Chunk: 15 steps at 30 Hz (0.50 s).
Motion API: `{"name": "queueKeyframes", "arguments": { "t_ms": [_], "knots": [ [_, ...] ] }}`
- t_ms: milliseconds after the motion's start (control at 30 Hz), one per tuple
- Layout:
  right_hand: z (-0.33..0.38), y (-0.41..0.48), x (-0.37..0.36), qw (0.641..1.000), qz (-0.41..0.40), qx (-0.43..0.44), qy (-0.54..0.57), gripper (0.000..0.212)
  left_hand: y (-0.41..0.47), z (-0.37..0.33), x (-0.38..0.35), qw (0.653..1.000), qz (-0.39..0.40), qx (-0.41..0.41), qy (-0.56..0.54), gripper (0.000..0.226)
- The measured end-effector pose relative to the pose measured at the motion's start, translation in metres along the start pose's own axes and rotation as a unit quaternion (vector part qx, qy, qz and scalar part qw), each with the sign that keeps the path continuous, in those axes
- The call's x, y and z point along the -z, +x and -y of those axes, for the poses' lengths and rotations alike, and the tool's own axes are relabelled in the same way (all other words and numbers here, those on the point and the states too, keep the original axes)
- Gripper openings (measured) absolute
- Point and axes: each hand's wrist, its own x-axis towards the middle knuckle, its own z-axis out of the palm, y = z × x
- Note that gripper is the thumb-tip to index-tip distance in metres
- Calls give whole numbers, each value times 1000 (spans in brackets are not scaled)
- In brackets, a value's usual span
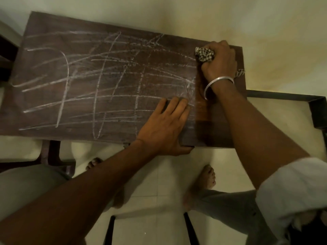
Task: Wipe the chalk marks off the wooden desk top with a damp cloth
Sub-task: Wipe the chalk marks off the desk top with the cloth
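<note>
A dark wooden desk top [53, 110] fills the upper left, crossed by many white chalk marks [99, 73] over most of its width. My right hand [219, 59] grips a balled checked cloth [204, 54] and presses it on the desk near the far right corner; a tail of the cloth [239, 73] sticks out behind the wrist. The strip of wood [205, 121] below that hand looks darker and free of chalk. My left hand [164, 126] lies flat on the desk at its near edge, thumb hooked under the edge.
A dark metal frame [283, 98] juts out to the right of the desk. Chair or bench parts [53, 152] stand at the lower left. My bare feet [207, 179] stand on pale floor tiles below the desk. A cream wall [194, 15] lies beyond.
</note>
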Motion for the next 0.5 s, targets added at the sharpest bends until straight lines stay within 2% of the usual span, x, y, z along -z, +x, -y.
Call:
{"name": "queueKeyframes", "arguments": {
  "t_ms": [167,333,500],
  "knots": [
    [6,23,4,999,37,-10,2,34,0,0,0,1000,2,3,4,114],
    [-8,-12,2,999,14,23,46,34,0,0,-1,1000,-9,-1,-11,112],
    [4,32,-4,1000,11,-10,-3,38,0,0,-2,1000,-14,-1,-10,111]
  ]
}}
